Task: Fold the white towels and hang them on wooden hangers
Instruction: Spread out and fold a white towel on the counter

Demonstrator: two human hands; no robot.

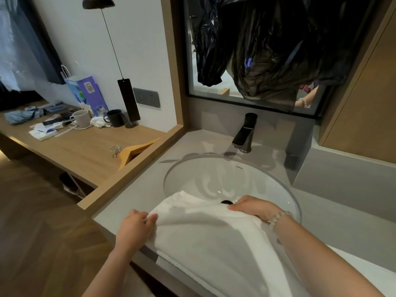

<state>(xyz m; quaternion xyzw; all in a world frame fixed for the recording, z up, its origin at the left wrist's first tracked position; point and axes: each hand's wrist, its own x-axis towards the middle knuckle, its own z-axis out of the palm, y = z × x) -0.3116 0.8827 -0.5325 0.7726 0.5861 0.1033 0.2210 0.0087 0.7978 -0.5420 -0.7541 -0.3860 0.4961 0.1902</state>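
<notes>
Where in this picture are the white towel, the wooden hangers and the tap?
white towel (203, 232): head view, on its smooth middle, over the sink's near edge.
wooden hangers (137, 149): head view, on the top hanger's wooden shoulder.
tap (243, 135): head view, on its dark spout.

White towel (205, 236), tan wooden hangers (137, 151), grey counter (192, 140), black tap (244, 133)

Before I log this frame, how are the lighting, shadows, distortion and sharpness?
Head view: wide-angle distortion bows the wooden desk; soft shadows cross the sink; the white towel is bright, folds visible; the black plastic bag reads dark with slight glare.
</notes>
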